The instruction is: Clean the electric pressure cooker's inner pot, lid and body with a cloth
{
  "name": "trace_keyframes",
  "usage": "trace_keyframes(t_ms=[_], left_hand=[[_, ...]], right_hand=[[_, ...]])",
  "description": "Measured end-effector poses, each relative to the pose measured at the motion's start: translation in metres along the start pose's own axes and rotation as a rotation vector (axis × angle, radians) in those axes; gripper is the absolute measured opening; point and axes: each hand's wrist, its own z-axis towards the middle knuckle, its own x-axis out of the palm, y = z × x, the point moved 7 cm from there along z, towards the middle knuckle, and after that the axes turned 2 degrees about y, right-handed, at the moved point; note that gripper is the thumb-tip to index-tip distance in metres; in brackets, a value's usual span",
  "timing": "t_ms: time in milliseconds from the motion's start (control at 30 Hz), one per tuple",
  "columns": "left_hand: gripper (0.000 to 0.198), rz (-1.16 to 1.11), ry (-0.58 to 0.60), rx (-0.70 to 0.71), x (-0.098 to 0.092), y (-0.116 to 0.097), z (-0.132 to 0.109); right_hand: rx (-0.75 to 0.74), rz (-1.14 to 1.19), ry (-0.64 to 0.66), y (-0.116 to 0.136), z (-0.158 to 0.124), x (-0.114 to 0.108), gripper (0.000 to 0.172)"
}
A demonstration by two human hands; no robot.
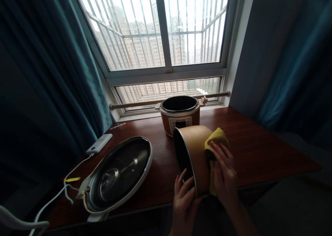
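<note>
A copper-coloured inner pot (pixel 193 149) lies tipped on its side near the table's front edge, its dark mouth facing left. My left hand (pixel 183 194) grips the pot's rim, fingers curled over the edge. My right hand (pixel 224 173) presses a yellow cloth (pixel 216 139) flat against the pot's outer wall. Behind the pot stands the cooker body (pixel 180 116), open at the top with its control panel facing me.
The cooker's lid (pixel 118 173) lies upside down on the left of the wooden table (pixel 259 149). A white power bank (pixel 99 143) with a white cable (pixel 55 194) sits at the left edge. Teal curtains hang on both sides; a window is behind.
</note>
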Motion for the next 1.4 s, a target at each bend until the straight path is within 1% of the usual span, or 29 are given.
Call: trace_keyframes(t_ms=[67,100,133,233,267,300,333,433,467,500,533,567,667,700,733,767,833,900,933,967,1000,1033,1133,1167,1200,1233,1267,1333,1400], left_hand=[[0.036,-0.006,0.026,0.003,0.005,0.003,-0.004],[0.035,-0.006,0.026,0.007,0.008,0.005,-0.006],[0.033,-0.005,0.02,0.012,0.012,0.007,-0.008],[0.03,0.006,0.018,0.038,0.023,0.013,-0.015],[0.029,0.017,0.029,0.045,0.026,0.016,-0.017],[0.028,0.03,0.045,0.054,0.029,0.017,-0.019],[0.026,0.046,0.059,0.059,0.031,0.019,-0.02],[0.024,0.098,0.082,0.068,0.035,0.023,-0.021],[0.024,0.108,0.081,0.078,0.036,0.023,-0.021],[0.024,0.114,0.077,0.092,0.037,0.023,-0.021],[0.024,0.112,0.068,0.109,0.039,0.022,-0.021],[0.024,0.101,0.061,0.127,0.041,0.022,-0.022],[0.026,0.027,0.076,0.116,0.049,0.027,-0.025],[0.028,0.004,0.097,0.1,0.052,0.03,-0.026],[0.029,-0.011,0.122,0.087,0.054,0.032,-0.027],[0.03,-0.02,0.146,0.081,0.056,0.034,-0.028],[0.031,-0.025,0.179,0.085,0.059,0.037,-0.03],[0.032,-0.021,0.185,0.091,0.06,0.039,-0.031],[0.032,-0.015,0.18,0.104,0.061,0.039,-0.031],[0.033,-0.004,0.176,0.12,0.062,0.039,-0.032],[0.033,0.008,0.17,0.138,0.063,0.039,-0.032],[0.033,0.02,0.166,0.155,0.064,0.038,-0.033],[0.033,0.059,0.185,0.177,0.067,0.037,-0.034],[0.033,0.075,0.196,0.179,0.067,0.036,-0.035],[0.033,0.092,0.202,0.184,0.067,0.035,-0.035],[0.033,0.108,0.204,0.193,0.066,0.034,-0.035],[0.032,0.124,0.198,0.203,0.064,0.032,-0.034],[0.032,0.149,0.184,0.226,0.062,0.03,-0.034],[0.031,0.161,0.158,0.245,0.063,0.027,-0.034]], right_hand=[[0.125,0.018,-0.097,-0.012,0.007,-0.009,0.041],[0.151,0.032,-0.095,-0.011,0.01,-0.01,0.04],[0.138,0.047,-0.058,-0.005,0.012,-0.008,0.039],[-0.041,0.084,0.144,0.024,0.013,0.006,0.041],[-0.088,0.091,0.189,0.03,0.013,0.009,0.042],[-0.104,0.09,0.198,0.03,0.013,0.01,0.042],[-0.082,0.079,0.169,0.024,0.015,0.008,0.041],[0.104,0.04,-0.018,-0.01,0.024,-0.005,0.038],[0.155,0.038,-0.056,-0.018,0.026,-0.008,0.038],[0.177,0.043,-0.061,-0.02,0.028,-0.01,0.038],[0.16,0.051,-0.027,-0.016,0.031,-0.009,0.037],[0.109,0.059,0.039,-0.007,0.032,-0.005,0.037],[-0.097,0.091,0.255,0.028,0.035,0.005,0.038],[-0.136,0.108,0.305,0.034,0.037,0.007,0.038],[-0.151,0.12,0.333,0.034,0.041,0.008,0.038],[-0.147,0.126,0.345,0.029,0.046,0.009,0.037],[-0.095,0.12,0.341,0.009,0.062,0.01,0.034],[0.01,0.093,0.308,-0.015,0.078,0.01,0.034],[0.063,0.073,0.3,-0.023,0.084,0.01,0.035],[0.098,0.056,0.304,-0.026,0.089,0.012,0.036],[0.105,0.051,0.325,-0.024,0.092,0.013,0.036],[0.078,0.063,0.372,-0.015,0.094,0.017,0.036],[-0.073,0.2,0.545,0.024,0.091,0.027,0.034],[-0.094,0.247,0.585,0.032,0.09,0.029,0.034],[-0.086,0.27,0.6,0.033,0.09,0.031,0.034],[-0.054,0.265,0.585,0.028,0.093,0.031,0.034],[-0.004,0.233,0.553,0.017,0.097,0.031,0.034],[0.137,0.104,0.503,-0.016,0.105,0.03,0.036],[0.291,-0.042,0.509,-0.05,0.11,0.03,0.041]])
